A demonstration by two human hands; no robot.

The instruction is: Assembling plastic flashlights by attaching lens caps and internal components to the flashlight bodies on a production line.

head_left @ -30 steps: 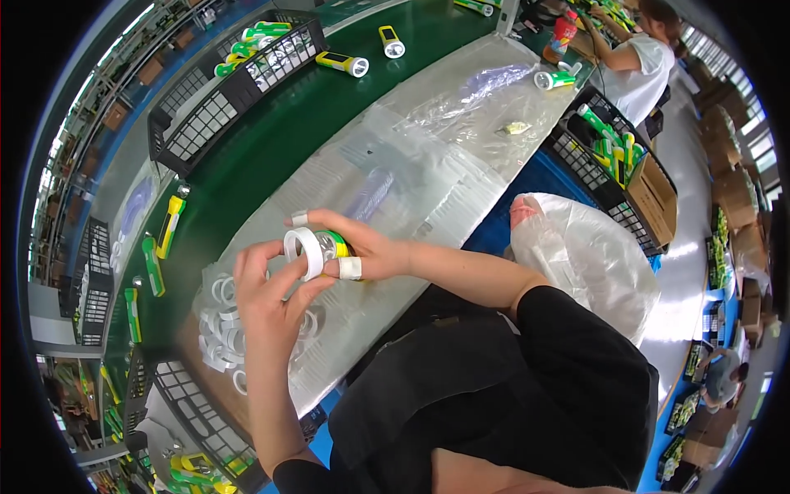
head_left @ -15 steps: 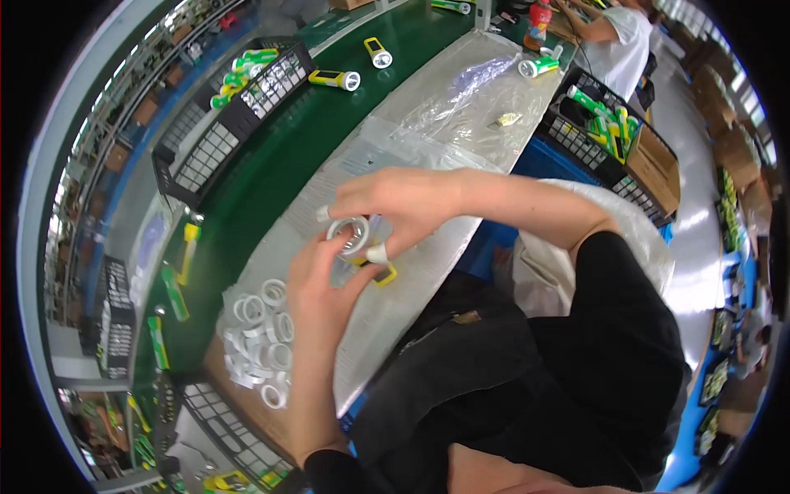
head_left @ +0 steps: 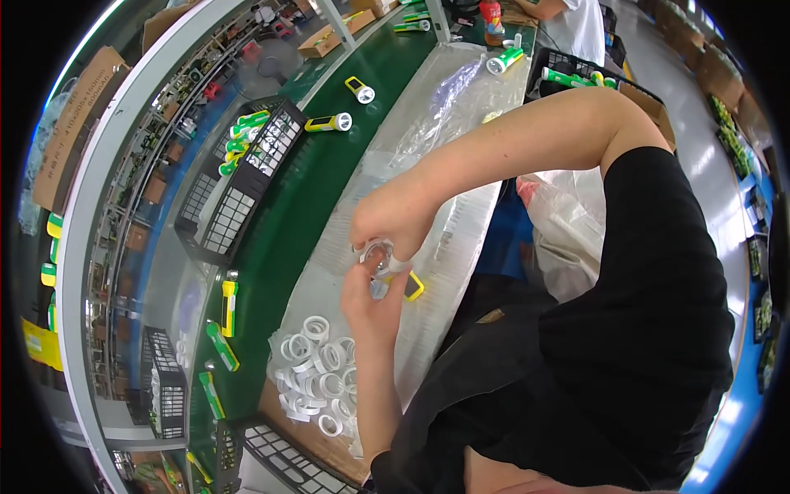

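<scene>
Both hands close on one white ring

From where I stand, the worker has both hands together over the plastic sheet [head_left: 448, 239], and the white ring [head_left: 388, 247] sits between them, above the sheet's middle. The right hand [head_left: 395, 216] comes in from above, its fingers curled over and gripping the ring's far side. The left hand [head_left: 370, 298] meets it from below, pinching the near side, with one fingertip pushed into the opening. Just beside the left thumb shows a yellow end [head_left: 415, 286] with a dark panel; whether it joins what the hands hold, I cannot tell, for the fingers cover the rest.

Near the left forearm lies a heap of loose rings [head_left: 309, 385], jumbled on the sheet and some brown cardboard [head_left: 280, 405]. A black crate [head_left: 288, 461] stands close below the heap.

Along the green bench [head_left: 300, 198], three torches [head_left: 228, 309] lie in a row on the left, and two more lie farther up, near a second crate [head_left: 251, 175] loaded with green and yellow ones. At the far end of the sheet are a green torch [head_left: 504, 60] and a bottle [head_left: 491, 22] with a red label. Beyond, a co-worker [head_left: 576, 33] in white is at the bench.
</scene>
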